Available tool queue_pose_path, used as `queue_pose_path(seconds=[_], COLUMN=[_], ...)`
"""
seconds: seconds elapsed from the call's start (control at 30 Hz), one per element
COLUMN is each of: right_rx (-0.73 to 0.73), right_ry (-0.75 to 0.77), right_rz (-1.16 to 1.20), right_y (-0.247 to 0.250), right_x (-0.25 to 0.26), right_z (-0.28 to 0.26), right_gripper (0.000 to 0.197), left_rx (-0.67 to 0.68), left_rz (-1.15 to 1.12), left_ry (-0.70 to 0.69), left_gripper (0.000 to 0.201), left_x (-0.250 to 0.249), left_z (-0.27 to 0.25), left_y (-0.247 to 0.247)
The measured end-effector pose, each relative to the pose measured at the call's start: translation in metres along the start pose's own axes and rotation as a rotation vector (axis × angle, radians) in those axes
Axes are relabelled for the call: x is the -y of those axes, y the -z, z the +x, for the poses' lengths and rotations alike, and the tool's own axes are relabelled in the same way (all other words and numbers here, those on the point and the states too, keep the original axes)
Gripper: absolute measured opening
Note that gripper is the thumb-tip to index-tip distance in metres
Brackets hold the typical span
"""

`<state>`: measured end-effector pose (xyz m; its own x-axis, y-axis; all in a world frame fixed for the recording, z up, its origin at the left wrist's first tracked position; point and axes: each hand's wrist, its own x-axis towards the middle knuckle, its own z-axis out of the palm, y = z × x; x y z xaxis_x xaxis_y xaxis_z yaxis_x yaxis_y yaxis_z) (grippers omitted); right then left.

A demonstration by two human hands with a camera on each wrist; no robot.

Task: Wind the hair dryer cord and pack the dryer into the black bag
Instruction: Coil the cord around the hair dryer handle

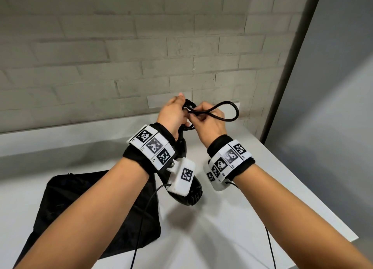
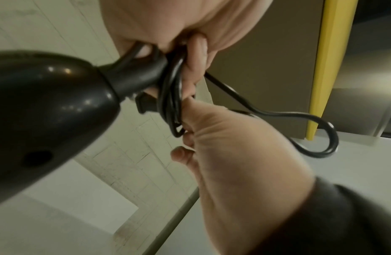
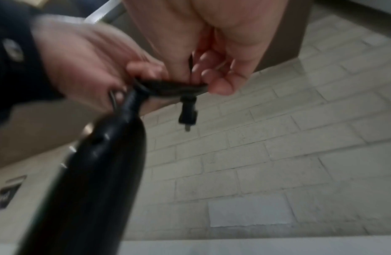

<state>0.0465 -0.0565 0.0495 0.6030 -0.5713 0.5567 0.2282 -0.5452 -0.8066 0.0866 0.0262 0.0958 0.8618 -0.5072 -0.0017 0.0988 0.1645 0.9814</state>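
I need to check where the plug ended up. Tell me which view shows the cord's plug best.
The right wrist view: the plug hangs in plain sight below the coiled cord, against the pale brick wall. The left wrist view shows only part of it, behind the coil. In the head view the hands hide it.

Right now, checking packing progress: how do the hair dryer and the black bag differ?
The hair dryer hangs in the air from the left hand; the black bag lies flat on the table. The dryer is hard and glossy, the bag soft and matte. Both are black.
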Motion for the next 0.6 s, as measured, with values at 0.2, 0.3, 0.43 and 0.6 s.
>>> queue_pose_path(seconds=[0.2, 0.3, 0.43, 0.6], right_rx=[0.148, 0.281, 0.325, 0.415], right_ry=[-0.116, -0.138, -0.104, 0.003], right_rz=[0.138, 0.259, 0.282, -0.142], right_y=[0.002, -0.003, -0.001, 0.02], right_x=[-0.008, -0.014, -0.034, -0.066], right_z=[0.003, 0.005, 0.0, -0.012], right_gripper=[0.041, 0.035, 0.014, 0.041], left_rx=[0.083, 0.077, 0.071, 0.09], left_rz=[-0.016, -0.022, -0.035, -0.078], left_ry=[0.07, 0.098, 0.151, 0.198], left_gripper=[0.033, 0.035, 0.037, 0.048], left_x=[-0.006, -0.002, 0.002, -0.005], left_z=[-0.006, -0.006, -0.004, -0.001], left_y=[-0.002, -0.001, 0.004, 0.013])
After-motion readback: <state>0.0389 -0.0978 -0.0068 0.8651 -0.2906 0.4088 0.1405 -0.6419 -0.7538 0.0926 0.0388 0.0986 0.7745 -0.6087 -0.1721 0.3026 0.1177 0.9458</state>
